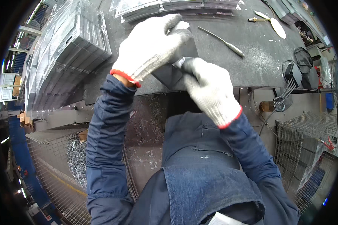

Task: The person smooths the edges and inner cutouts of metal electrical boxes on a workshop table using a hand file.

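Observation:
Both my hands wear white knit gloves with red cuffs and dark grey fingertips. My left hand (150,47) is closed on a dark, flat, smooth plate (168,78), which lies at the front edge of the workbench (251,63). The glove covers much of the plate. Close beside it, my right hand (212,88) has its fingers closed round a small object with a pale, shiny tip (179,63); the rest is hidden in the glove. The tip is at the plate, near the left fingers. Beyond my right hand lies a thin, pointed tool with a grey handle (234,49).
Tall stacks of grey panels (75,48) stand at the left, with more panels (176,7) at the back. A white oval piece (277,28) and brass-coloured fitting (256,20) lie back right. Wire baskets flank me; the left one holds metal hooks (76,159). Cables (285,93) hang at the right.

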The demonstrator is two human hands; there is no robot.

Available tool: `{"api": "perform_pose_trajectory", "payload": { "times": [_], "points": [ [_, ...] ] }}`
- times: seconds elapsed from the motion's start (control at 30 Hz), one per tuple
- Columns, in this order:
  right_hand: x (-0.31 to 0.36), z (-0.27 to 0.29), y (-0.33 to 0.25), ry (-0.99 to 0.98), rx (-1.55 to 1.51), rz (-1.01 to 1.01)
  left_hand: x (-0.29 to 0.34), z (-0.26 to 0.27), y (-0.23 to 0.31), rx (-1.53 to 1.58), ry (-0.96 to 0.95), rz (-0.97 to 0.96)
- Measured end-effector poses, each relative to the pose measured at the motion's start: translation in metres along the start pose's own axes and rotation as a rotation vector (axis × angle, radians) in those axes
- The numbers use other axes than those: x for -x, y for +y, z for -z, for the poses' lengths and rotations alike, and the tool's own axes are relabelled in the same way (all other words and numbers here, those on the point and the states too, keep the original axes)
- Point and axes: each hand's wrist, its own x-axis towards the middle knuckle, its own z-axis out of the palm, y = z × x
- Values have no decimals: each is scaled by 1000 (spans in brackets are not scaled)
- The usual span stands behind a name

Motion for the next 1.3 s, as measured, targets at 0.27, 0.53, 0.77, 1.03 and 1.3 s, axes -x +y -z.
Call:
{"api": "perform_pose_trajectory", "payload": {
  "times": [0.27, 0.53, 0.77, 1.03, 1.3],
  "points": [
    [-4, 3, 14, -10, 112, 19, 10, -11, 17, 53, 74, -6],
    [2, 3, 14, 12, 46, -7, 6, -11, 18, 136, 17, -54],
    [19, 20, 5, 4, 18, 10, 10, -6, 36, 110, -16, -43],
    [33, 15, -11, -39, -102, -90, 20, -17, 15, -10, 100, -97],
    [17, -15, 10, 125, -33, -70, 106, -68, 31, 361, 713, 25]
  ]
}}
